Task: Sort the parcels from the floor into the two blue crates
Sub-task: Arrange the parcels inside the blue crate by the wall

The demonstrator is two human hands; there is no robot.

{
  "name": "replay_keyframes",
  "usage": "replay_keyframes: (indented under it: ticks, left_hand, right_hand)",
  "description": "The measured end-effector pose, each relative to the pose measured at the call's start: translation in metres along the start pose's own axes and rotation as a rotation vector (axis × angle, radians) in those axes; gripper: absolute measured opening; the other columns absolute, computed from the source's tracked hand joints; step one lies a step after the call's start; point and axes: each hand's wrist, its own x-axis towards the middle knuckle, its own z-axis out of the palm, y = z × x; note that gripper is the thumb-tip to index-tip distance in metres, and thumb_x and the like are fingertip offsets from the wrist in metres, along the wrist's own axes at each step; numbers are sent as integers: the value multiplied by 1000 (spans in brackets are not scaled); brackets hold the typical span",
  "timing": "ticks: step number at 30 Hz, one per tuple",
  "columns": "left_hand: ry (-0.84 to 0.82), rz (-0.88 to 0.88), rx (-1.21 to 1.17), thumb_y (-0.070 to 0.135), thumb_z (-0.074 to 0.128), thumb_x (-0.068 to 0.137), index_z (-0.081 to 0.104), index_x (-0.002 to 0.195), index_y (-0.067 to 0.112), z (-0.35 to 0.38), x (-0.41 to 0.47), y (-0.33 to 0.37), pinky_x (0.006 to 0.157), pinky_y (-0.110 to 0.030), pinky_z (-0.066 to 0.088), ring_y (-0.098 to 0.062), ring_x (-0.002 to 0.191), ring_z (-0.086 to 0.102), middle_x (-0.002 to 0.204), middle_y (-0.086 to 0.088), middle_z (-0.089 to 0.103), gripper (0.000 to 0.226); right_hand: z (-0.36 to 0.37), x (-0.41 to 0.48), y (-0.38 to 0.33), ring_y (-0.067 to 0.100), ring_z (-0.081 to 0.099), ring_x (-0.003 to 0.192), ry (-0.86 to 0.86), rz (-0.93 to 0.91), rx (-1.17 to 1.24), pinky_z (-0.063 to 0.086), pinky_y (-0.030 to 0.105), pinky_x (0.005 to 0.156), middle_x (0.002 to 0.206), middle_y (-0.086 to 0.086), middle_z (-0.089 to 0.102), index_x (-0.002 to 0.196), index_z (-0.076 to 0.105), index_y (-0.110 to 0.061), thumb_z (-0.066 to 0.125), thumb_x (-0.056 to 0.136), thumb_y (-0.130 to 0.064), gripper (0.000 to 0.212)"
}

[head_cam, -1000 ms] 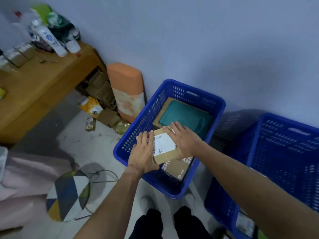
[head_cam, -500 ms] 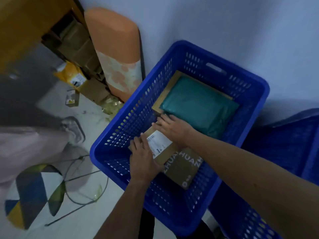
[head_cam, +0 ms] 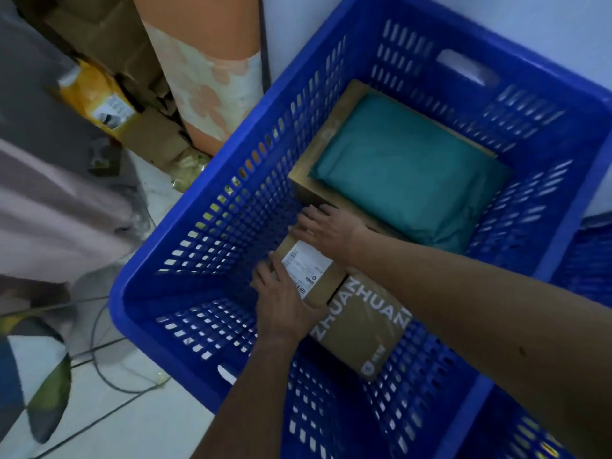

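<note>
A small cardboard parcel with a white label (head_cam: pixel 309 271) lies low inside the blue crate (head_cam: pixel 212 233). My left hand (head_cam: pixel 284 304) grips its near end, and my right hand (head_cam: pixel 326 231) lies over its far end with the fingers spread. The parcel rests partly on a flat brown "ZHUANZHUAN" parcel (head_cam: pixel 364 326). Behind them a teal soft parcel (head_cam: pixel 407 180) lies on a larger cardboard box (head_cam: pixel 306 182). A second blue crate (head_cam: pixel 592 260) shows at the right edge.
An orange flowered roll (head_cam: pixel 202 71) leans on the wall left of the crate. Cardboard pieces and a yellow packet (head_cam: pixel 99 101) lie on the floor beside it. Pink-grey fabric (head_cam: pixel 49 193), a patterned stool (head_cam: pixel 36 376) and a loose cable (head_cam: pixel 109 346) are at the left.
The view has closed in on the crate. Both hands have carried the small labelled parcel from rim height down into the crate, onto the flat brown parcel.
</note>
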Motion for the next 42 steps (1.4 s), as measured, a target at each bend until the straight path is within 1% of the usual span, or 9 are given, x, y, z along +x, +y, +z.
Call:
replay_keyframes:
  ticks: [4, 9, 16, 20, 26, 30, 34, 39, 42]
  left_hand:
    - [-79, -8, -83, 64, 90, 49, -4, 154, 16, 7, 13, -8, 108, -49, 37, -31, 141, 12, 150, -6, 5, 149]
    - [-154, 25, -25, 65, 88, 49, 7, 152, 19, 8, 27, -9, 103, -52, 43, -33, 140, 19, 150, -11, 14, 139]
    - [-145, 29, 58, 65, 85, 57, 3, 152, 21, -6, 16, -4, 100, -54, 44, -30, 140, 18, 153, -9, 11, 133]
    - [-156, 74, 87, 63, 82, 66, -1, 156, 20, -36, -19, 2, 104, -51, 42, -31, 143, 18, 155, -11, 10, 130]
    - [-209, 196, 234, 67, 65, 82, -7, 158, 26, -94, -87, 25, 108, -48, 42, -34, 147, 16, 161, -12, 9, 113]
    - [-227, 367, 312, 55, 65, 89, 3, 159, 31, -130, -120, 69, 109, -44, 37, -29, 148, 18, 161, -8, 18, 96]
    - [-213, 412, 348, 52, 69, 86, 12, 159, 28, -157, -156, 108, 105, -44, 39, -31, 141, 30, 157, -8, 26, 95]
    - [-266, 479, 393, 53, 71, 83, 13, 158, 28, -172, -218, 134, 110, -45, 37, -29, 140, 32, 154, -6, 29, 97]
    - [-260, 546, 457, 51, 71, 84, 14, 156, 32, -174, -245, 142, 107, -47, 41, -30, 136, 38, 150, -7, 34, 94]
  right_hand:
    - [10, 5, 4, 24, 2, 151, -44, 12, 71, 21, 38, 117, 164, 3, -1, 157, -5, -19, 28, 107, -27, 61]
    - [22, 3, 5, 22, 0, 152, -118, 54, 138, 19, 35, 117, 165, 2, -5, 158, 0, -20, 27, 106, -28, 59]
    - [5, -41, 6, 22, -5, 152, -172, 118, 291, 12, 39, 122, 164, 5, -13, 157, -8, -16, 48, 101, -31, 81]
    - [-11, -82, -1, 23, 0, 152, -163, 195, 433, 16, 40, 121, 165, 5, -5, 157, -8, -16, 64, 91, -41, 100]
    - [-39, -183, -18, 24, 14, 150, -76, 296, 671, 19, 38, 120, 163, 8, 13, 158, 4, -14, 57, 94, -48, 89]
    - [-54, -239, -24, 25, 27, 144, 48, 419, 767, 27, 37, 116, 158, 8, 26, 154, 19, -14, 65, 88, -45, 86]
    - [-72, -298, -45, 26, 36, 137, 153, 538, 830, 32, 38, 111, 152, 8, 35, 153, 25, -14, 66, 84, -52, 88]
    - [-75, -377, -95, 29, 37, 136, 102, 713, 993, 34, 41, 111, 152, 11, 35, 153, 23, -15, 66, 84, -55, 90]
    - [-73, -418, -133, 29, 39, 135, 72, 835, 1045, 38, 42, 108, 150, 10, 37, 153, 22, -18, 66, 83, -56, 91]
